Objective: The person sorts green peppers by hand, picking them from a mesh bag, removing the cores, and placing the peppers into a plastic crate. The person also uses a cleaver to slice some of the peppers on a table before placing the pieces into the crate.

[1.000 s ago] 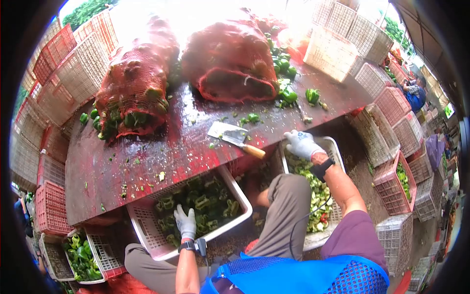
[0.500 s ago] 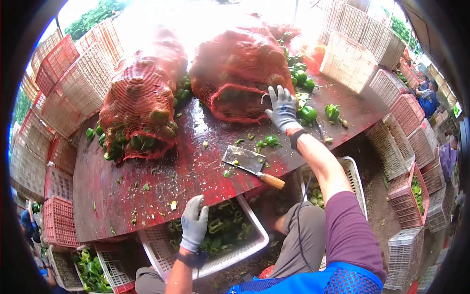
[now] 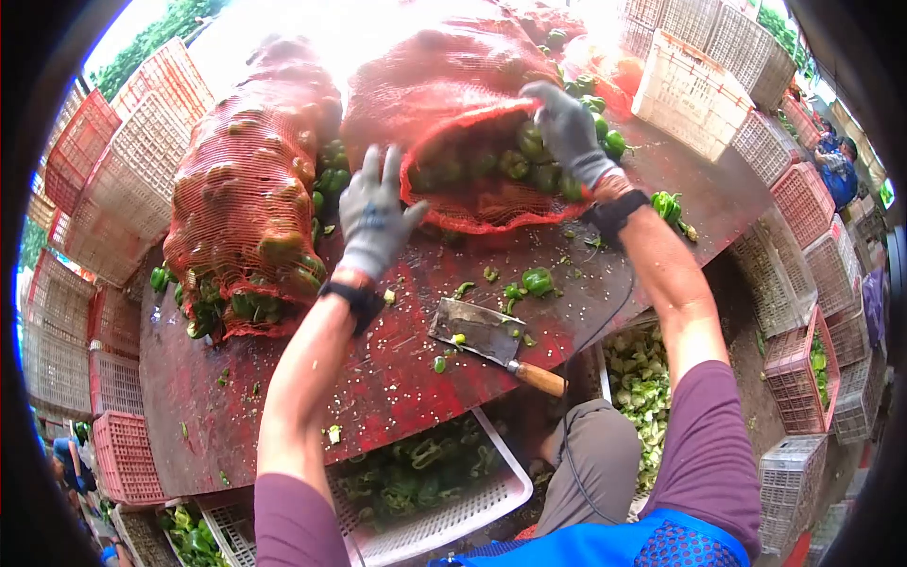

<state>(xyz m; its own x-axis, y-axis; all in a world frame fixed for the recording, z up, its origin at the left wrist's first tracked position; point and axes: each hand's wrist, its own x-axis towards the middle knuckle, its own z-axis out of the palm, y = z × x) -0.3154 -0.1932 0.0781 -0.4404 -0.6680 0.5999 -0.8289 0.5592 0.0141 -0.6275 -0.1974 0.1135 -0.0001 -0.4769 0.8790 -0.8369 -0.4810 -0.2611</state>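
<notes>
A large red mesh sack (image 3: 444, 71) lies on the red-stained table (image 3: 378, 378), its mouth gaping toward me with green peppers (image 3: 515, 163) inside. At the upper right rim of that mouth, my gloved right hand (image 3: 571, 130) is closed on the mesh. My left hand (image 3: 378, 210), also gloved, is raised beside the mouth's left edge, fingers spread and holding nothing. Left of it lies a second full mesh sack (image 3: 248, 180). A cleaver (image 3: 482, 333) with a wooden handle rests flat near the table's front edge, with a small pepper piece (image 3: 538, 281) behind it.
Below the table edge sit a white crate (image 3: 505, 487) of cut green peppers and a container of pale pieces (image 3: 638, 378). Stacked crates (image 3: 159, 142) stand at left, more crates (image 3: 694, 94) at right. A person in blue (image 3: 837, 170) is far right.
My left hand has risen from the front edge to the sack. My right hand has pulled the sack's mouth wider, showing the peppers inside. The view has shifted slightly.
</notes>
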